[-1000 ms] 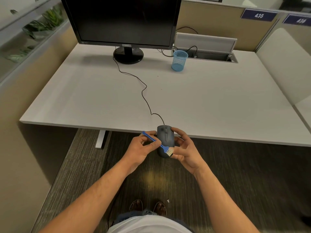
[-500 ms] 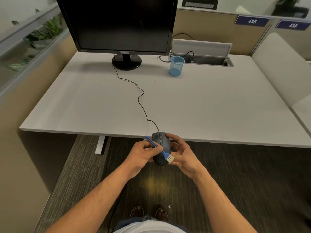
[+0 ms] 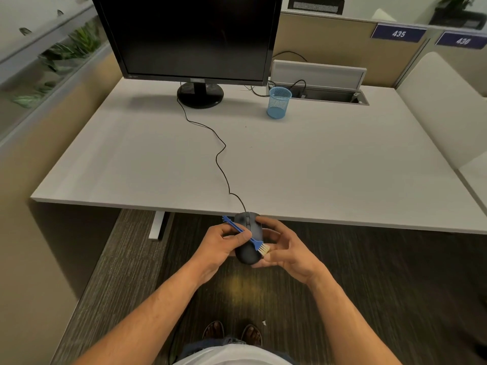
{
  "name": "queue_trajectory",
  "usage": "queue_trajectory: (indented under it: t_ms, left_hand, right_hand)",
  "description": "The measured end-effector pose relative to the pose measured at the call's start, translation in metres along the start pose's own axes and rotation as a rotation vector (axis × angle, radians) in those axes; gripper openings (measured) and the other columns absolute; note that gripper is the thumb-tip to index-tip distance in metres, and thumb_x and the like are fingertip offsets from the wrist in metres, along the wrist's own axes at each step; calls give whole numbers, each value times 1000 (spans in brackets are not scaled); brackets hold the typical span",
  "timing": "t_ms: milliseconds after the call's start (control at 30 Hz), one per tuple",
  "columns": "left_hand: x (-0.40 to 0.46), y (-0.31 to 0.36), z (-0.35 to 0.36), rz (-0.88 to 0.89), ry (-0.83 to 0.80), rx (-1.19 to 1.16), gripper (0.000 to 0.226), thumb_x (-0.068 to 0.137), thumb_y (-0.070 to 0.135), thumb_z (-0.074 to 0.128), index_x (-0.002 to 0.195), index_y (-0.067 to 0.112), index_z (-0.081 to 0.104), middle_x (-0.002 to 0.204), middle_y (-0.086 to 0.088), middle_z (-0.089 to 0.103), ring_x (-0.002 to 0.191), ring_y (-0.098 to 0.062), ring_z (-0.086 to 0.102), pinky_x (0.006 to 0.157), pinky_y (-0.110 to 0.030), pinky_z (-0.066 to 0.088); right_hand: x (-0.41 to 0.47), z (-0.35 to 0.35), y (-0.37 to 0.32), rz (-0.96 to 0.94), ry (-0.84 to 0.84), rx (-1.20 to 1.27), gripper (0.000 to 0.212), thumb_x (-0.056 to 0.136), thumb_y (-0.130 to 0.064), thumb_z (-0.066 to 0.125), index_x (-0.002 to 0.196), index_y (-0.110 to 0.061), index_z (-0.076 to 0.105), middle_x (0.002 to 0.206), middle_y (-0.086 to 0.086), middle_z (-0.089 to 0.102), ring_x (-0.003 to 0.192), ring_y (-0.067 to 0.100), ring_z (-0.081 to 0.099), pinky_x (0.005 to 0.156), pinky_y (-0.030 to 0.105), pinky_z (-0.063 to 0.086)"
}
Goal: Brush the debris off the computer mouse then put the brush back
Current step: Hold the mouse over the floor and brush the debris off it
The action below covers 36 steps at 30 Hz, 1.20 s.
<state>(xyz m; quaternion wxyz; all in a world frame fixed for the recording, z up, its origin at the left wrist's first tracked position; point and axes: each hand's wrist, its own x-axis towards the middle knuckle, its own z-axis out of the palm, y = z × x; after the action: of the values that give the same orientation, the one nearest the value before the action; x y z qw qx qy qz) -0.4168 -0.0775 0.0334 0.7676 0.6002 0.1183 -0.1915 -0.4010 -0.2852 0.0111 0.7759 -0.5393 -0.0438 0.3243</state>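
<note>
the computer mouse [image 3: 249,241] is held off the desk [image 3: 316,164], just past the middle of its near edge, over the floor. the right hand [image 3: 286,250] cups it from the right and from below, fingers curled round its body, index finger lying on its top near the front. the left hand [image 3: 220,245] pinches the blue handle of the brush [image 3: 247,237] between thumb and fingers. the brush lies slantwise across the top of the mouse, handle tip toward the desk edge, pale bristles at the mouse's right rear side, next to the right thumb. the mouse cable [image 3: 220,154] runs from the mouse's front across the desk toward the monitor [image 3: 189,38] at the far edge. a blue mesh cup [image 3: 279,102] stands upright near the far edge, right of the monitor base, holding nothing visible.
</note>
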Motion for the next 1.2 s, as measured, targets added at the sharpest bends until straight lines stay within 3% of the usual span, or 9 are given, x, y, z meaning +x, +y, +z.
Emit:
queue_trajectory:
  t_ms: [133,233,367,467,633,700,800,1100,1200]
  left_hand:
    - [1,-5,-2,14,-12,2,24,75,27,76,95,14,76,98,-10,77,97,-22,73,75,-29,60]
    - [2,-8,-1,33,-12,42,32,75,29,77,102,12,74,100,-10,76,99,-24,73,82,-34,60]
    - [2,-9,-1,54,-2,80,36,75,31,77,105,12,73,99,-8,77,99,-22,73,82,-32,59]
    - [2,-10,-3,52,10,111,39,73,32,79,106,13,73,100,-6,77,102,-22,72,87,-34,58]
    - [2,-13,-7,57,11,184,33,70,28,85,100,21,75,103,-1,75,109,-22,67,95,-43,56]
    - [1,-13,-8,75,-3,190,36,67,33,85,100,22,76,106,0,73,110,-22,66,95,-45,56]
    - [3,-13,-11,95,-19,207,25,77,22,82,101,27,76,115,2,68,113,-21,64,95,-42,56]
    - [3,-14,-15,101,-25,217,31,83,10,78,107,29,75,120,2,68,114,-23,63,96,-48,55]
    - [2,-14,-17,99,-36,229,32,83,10,78,105,34,74,124,5,64,115,-23,62,91,-43,58]
  right_hand:
    - [-2,4,-8,28,24,-37,72,76,-5,79,142,-19,54,139,24,51,118,43,64,84,54,61]
    - [-1,14,-14,16,77,-225,61,76,-27,84,133,-28,61,131,13,60,114,31,68,80,45,62]
    - [1,25,-14,-24,135,-468,44,77,-34,83,117,-38,65,117,-2,68,106,22,70,79,38,63]
    - [3,29,-12,-43,178,-550,31,81,-31,80,106,-41,64,111,-3,69,102,20,71,82,39,63]
    - [3,28,-11,-44,221,-541,23,87,-21,79,103,-30,67,111,0,70,99,21,72,77,36,63]
    - [3,29,-10,-40,246,-528,20,87,-19,80,102,-23,67,107,3,71,96,22,73,75,34,63]
    - [3,29,-8,-31,271,-500,17,88,-15,78,99,-14,66,104,6,71,93,23,74,74,32,62]
    - [0,25,-8,-31,313,-327,13,92,-1,69,102,-5,62,109,9,70,98,26,74,76,34,62]
    - [-1,20,-8,-55,393,-244,12,92,2,68,102,-1,61,107,9,74,96,26,75,77,37,63]
